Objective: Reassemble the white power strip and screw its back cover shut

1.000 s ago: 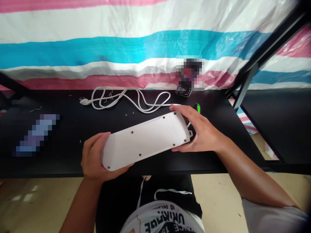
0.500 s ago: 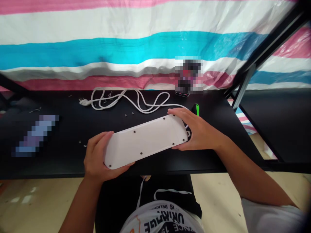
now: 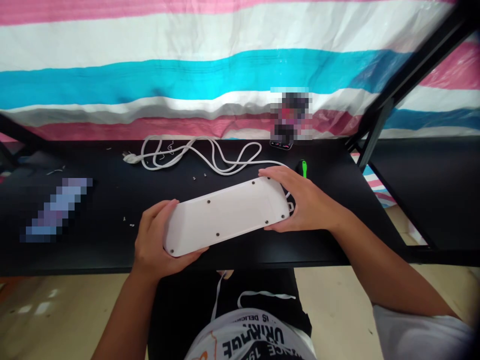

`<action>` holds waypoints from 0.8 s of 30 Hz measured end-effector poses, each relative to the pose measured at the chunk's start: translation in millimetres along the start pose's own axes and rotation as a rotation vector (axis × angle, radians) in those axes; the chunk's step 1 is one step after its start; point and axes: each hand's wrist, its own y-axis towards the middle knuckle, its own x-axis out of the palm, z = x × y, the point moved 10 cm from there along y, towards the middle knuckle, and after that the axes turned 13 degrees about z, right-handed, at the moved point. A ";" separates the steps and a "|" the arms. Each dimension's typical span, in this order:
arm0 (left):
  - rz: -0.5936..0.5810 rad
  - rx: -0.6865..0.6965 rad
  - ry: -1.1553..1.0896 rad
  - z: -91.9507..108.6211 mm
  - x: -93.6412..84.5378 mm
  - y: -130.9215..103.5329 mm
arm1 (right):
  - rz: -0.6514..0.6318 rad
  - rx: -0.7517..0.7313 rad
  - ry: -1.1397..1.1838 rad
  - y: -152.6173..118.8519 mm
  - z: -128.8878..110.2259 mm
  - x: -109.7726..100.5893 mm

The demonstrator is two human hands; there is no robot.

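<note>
A white power strip (image 3: pixel 228 212) is held over the black table, its flat underside with several dark screw holes facing me. My left hand (image 3: pixel 155 242) is closed around its left end, and my right hand (image 3: pixel 303 202) grips the right end by both long edges. From the right end a white cable (image 3: pixel 223 170) runs behind the strip and lies in loose loops, ending at a plug (image 3: pixel 130 157) on the left. Just beyond my right hand lies a screwdriver (image 3: pixel 303 169) with a black and green handle, partly hidden. The strip's socket side is turned away.
Two tiny screws (image 3: pixel 199 177) lie on the black table (image 3: pixel 105 245), with small white scraps (image 3: pixel 129 222) to the left. A blurred flat object (image 3: pixel 56 210) rests at the left. Another blurred, phone-like object (image 3: pixel 288 120) stands at the back against the striped sheet (image 3: pixel 168 80).
The left end of the power strip has risen slightly and shifted a little right, together with my left hand. My right hand stays almost where it was.
</note>
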 end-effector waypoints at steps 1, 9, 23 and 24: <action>-0.005 0.003 -0.004 0.6 0.2 0.2 | -0.003 0.003 0.000 0.0 0.3 0.5; -0.085 -0.013 -0.005 -1.6 8.8 -1.0 | -0.048 0.027 -0.002 -1.3 10.8 8.8; -0.214 -0.044 -0.077 -6.1 27.9 -5.9 | -0.185 0.096 -0.023 -5.6 33.4 32.3; -0.225 -0.056 -0.080 -7.7 29.0 -6.9 | -0.199 0.106 -0.026 -6.0 34.7 33.8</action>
